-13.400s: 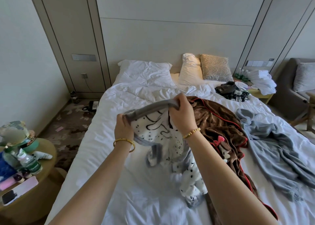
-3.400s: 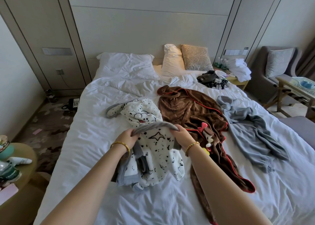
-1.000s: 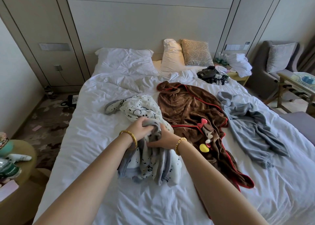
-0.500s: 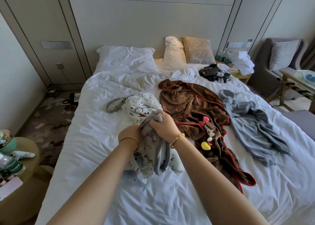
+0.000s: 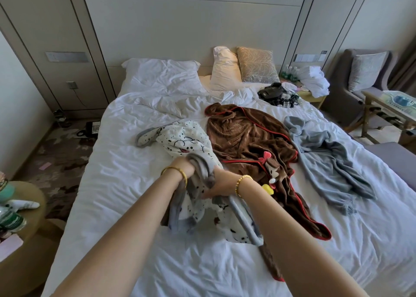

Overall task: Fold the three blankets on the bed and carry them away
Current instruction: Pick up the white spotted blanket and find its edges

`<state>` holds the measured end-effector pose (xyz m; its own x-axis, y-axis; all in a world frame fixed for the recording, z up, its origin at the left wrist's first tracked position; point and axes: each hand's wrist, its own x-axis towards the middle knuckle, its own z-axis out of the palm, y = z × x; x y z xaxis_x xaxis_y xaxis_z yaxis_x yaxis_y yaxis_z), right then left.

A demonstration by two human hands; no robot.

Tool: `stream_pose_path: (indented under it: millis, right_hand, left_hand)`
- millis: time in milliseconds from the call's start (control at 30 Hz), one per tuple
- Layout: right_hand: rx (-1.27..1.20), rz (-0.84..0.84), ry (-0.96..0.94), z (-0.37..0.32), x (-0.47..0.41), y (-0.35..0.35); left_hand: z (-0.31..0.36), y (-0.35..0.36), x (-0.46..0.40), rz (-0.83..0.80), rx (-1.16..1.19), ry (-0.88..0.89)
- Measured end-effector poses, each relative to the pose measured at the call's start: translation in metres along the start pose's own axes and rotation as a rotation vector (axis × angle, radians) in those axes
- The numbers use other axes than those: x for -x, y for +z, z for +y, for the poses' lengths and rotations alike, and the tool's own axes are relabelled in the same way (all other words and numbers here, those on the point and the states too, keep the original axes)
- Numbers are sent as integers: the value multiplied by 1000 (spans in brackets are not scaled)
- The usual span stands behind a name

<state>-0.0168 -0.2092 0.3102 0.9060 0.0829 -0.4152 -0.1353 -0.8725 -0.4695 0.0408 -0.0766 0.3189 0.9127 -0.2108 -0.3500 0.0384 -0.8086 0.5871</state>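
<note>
Three blankets lie on the white bed (image 5: 126, 184). The white spotted blanket (image 5: 182, 139) with grey trim is bunched in the middle of the bed. My left hand (image 5: 184, 167) grips a gathered grey fold of it from above. Just to the right and lower, my right hand (image 5: 219, 185) holds the same blanket, fingers curled into the cloth. A brown blanket (image 5: 247, 139) with red edging and a cartoon figure lies spread to the right of it. Further right, a blue-grey blanket (image 5: 326, 161) lies crumpled.
Pillows (image 5: 162, 76) and a patterned cushion (image 5: 256, 64) sit at the headboard, with a black bag and cables (image 5: 276, 94) near them. A round side table (image 5: 20, 218) with bottles stands at the left. An armchair (image 5: 364, 76) and a wooden table (image 5: 391, 107) stand at the right.
My right hand has slid from on top of the gathered spotted blanket down to a lower part of it. The left hand keeps its grip and has moved slightly up the bed.
</note>
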Motion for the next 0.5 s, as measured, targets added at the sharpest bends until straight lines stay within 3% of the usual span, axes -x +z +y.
stream_pose_path:
  millis: [100, 200, 300, 367, 500]
  right_hand:
    - [129, 46, 93, 5, -9, 10]
    - [101, 222, 132, 20, -16, 10]
    - [-382, 387, 215, 27, -12, 10]
    - [-583, 477, 175, 22, -8, 10]
    - [-989, 444, 1, -6, 3, 10]
  left_hand:
    - [10, 2, 6, -89, 62, 50]
    - [-4, -2, 6, -204, 168, 133]
    - [-18, -1, 3, -328, -23, 198]
    - [-21, 8, 3, -341, -185, 270]
    - [-33, 31, 0, -326, -449, 297]
